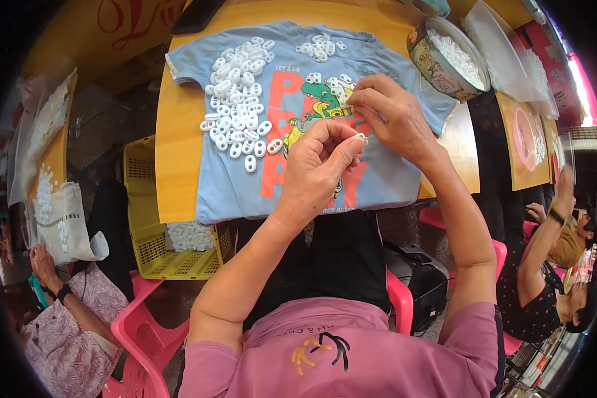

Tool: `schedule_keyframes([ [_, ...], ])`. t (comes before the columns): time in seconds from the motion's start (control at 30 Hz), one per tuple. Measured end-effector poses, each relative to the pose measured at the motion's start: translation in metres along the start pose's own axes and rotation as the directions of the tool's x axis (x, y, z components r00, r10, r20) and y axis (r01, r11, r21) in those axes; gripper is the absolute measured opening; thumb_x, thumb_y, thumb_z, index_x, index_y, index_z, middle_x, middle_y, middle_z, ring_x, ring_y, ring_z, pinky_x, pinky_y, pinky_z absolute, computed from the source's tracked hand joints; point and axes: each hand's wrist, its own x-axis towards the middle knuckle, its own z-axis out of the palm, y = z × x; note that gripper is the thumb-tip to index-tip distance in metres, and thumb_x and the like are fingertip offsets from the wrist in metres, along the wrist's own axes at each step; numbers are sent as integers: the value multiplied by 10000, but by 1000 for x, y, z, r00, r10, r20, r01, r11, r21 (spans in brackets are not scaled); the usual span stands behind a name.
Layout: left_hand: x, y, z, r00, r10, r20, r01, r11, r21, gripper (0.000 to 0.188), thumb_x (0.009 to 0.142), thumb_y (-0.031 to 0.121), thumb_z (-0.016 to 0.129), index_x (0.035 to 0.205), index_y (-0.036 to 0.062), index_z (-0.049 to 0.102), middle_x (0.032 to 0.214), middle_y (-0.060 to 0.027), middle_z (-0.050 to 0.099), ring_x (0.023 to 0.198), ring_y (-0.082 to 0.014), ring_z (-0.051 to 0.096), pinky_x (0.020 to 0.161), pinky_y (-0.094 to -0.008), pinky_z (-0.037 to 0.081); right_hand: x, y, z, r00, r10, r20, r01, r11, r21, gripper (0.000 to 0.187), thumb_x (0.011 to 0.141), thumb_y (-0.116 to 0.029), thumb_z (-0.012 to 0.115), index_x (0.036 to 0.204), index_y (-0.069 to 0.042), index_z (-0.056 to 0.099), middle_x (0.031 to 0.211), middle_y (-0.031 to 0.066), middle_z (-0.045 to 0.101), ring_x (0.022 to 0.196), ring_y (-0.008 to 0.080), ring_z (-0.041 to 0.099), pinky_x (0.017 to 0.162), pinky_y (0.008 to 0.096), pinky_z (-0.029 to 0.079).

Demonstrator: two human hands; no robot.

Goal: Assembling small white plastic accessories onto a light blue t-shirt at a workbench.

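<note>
A pale blue T-shirt (239,192) with a printed dinosaur lies spread on the yellow table. My left hand (318,166) is raised over its middle, thumb and forefinger pinching a small white plastic piece (362,138). To its right, my right hand (401,119) is bent down with fingertips drawn together beside a few small white pieces (341,86); whatever they grip is hidden. Many white oval plastic pieces with two holes (235,99) lie heaped on the shirt's left side. A smaller group of the same white ovals (320,48) sits near the collar.
A round tin (418,53) full of small white parts stands at the table's far right. Clear plastic bags (501,50) lie behind it. Left of my legs is a yellow crate (142,219) with white pieces inside. Other people sit on both sides, one with a hand (44,265) by a cloth bag.
</note>
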Motion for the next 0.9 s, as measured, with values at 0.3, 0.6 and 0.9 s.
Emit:
schedule_keyframes([
  [0.3, -1, 5, 3, 999, -23, 24, 22, 999, 37, 103, 937, 99, 633, 970, 14, 585, 808, 10, 602, 720, -37, 555, 649, -192, 467, -2, 5, -4, 994, 111, -20, -107, 983, 151, 142, 823, -2, 647, 963, -23, 663, 1006, 106, 619, 869, 270, 645, 720, 334, 516],
  [0.6, -2, 5, 4, 999, -27, 34, 23, 993, 114, 96, 942, 92, 623, 965, 12, 575, 795, 6, 602, 706, -43, 565, 637, -195, 463, 2, 2, -2, 992, 90, 86, -106, 974, 202, 126, 846, -47, 653, 969, -28, 673, 948, 113, 608, 812, 272, 631, 695, 336, 503],
  [0.9, -3, 4, 3, 999, -33, 33, 29, 993, 112, 97, 943, 95, 624, 962, 12, 578, 787, 7, 604, 707, -44, 569, 641, -197, 465, 26, 15, -2, 997, 21, 68, -28, 995, 96, 169, 842, -7, 590, 992, -39, 664, 954, 106, 606, 831, 280, 618, 701, 345, 491],
])
